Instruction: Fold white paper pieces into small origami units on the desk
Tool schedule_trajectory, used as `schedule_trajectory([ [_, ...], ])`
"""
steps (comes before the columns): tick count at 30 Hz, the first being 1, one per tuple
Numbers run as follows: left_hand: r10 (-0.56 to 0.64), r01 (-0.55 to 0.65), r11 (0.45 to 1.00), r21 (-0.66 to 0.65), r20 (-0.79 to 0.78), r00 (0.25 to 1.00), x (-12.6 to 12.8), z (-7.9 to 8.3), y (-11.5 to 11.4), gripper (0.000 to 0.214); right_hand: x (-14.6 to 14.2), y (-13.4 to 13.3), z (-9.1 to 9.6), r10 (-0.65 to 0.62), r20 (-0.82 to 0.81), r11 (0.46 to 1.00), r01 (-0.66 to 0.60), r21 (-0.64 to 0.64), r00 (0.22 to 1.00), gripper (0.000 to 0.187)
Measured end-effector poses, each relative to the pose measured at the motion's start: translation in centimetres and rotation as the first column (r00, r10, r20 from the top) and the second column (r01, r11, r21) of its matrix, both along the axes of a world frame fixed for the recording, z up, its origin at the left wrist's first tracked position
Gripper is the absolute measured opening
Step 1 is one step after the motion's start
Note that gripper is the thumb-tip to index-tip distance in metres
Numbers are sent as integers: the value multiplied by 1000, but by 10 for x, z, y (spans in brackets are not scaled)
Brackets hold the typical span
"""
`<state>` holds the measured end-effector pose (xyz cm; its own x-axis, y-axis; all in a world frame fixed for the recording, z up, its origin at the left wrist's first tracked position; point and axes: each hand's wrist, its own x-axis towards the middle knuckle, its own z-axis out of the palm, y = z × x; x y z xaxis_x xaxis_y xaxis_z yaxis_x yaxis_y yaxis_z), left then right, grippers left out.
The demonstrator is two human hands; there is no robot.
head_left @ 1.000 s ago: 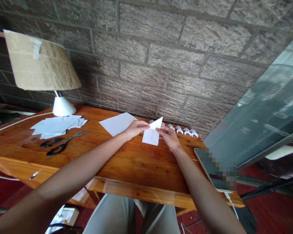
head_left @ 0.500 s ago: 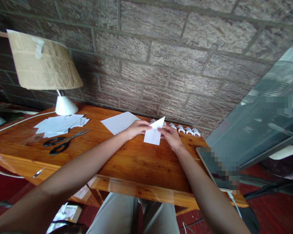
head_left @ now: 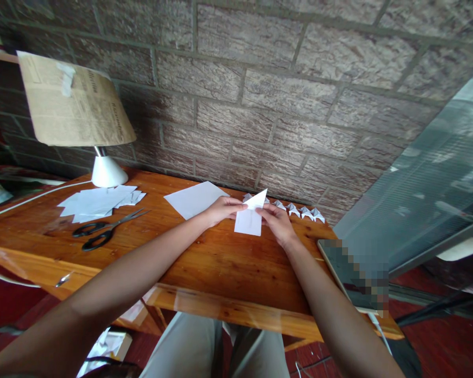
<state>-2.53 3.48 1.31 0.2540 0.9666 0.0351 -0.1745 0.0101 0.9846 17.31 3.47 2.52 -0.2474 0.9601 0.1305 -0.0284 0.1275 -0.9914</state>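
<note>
Toward the back edge of the desk, right of its middle, a partly folded piece of white paper is held between two hands, its pointed corner tilted up to the right and its squared end toward the front edge; whether that end touches the wood I cannot tell. The left hand has its fingers closed on the paper's left side, thumb on top; the right hand pinches the right side. Behind them, small folded paper shapes line the back edge toward the right corner. A white sheet lies flat beside the left hand. Nearer the left edge are black-handled scissors, a pile of paper pieces and a lamp.
</note>
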Motion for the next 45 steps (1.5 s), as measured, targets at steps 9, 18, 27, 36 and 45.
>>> schedule_trajectory([
  [9, -44, 52, 996, 76, -106, 993, 1, 4, -5, 42, 1, -3, 10, -35, -47, 999, 36, 4, 998, 32],
  [18, -80, 140, 969, 204, -278, 957, 6, -1, -4, 39, 0, -1, 6, -67, -47, 997, 69, 33, 997, 31],
  [27, 12, 127, 914, 386, -340, 940, 7, 0, -4, 40, -5, -6, 6, 19, -10, 999, -19, 35, 1000, 34],
  [36, 55, 121, 875, 468, -343, 938, 11, 6, -11, 39, -2, -6, 12, -58, -53, 998, 56, -27, 997, 32],
  [45, 95, 117, 876, 467, -405, 909, 11, 10, -9, 44, -2, -3, 12, -106, -46, 991, 109, 73, 993, 34],
])
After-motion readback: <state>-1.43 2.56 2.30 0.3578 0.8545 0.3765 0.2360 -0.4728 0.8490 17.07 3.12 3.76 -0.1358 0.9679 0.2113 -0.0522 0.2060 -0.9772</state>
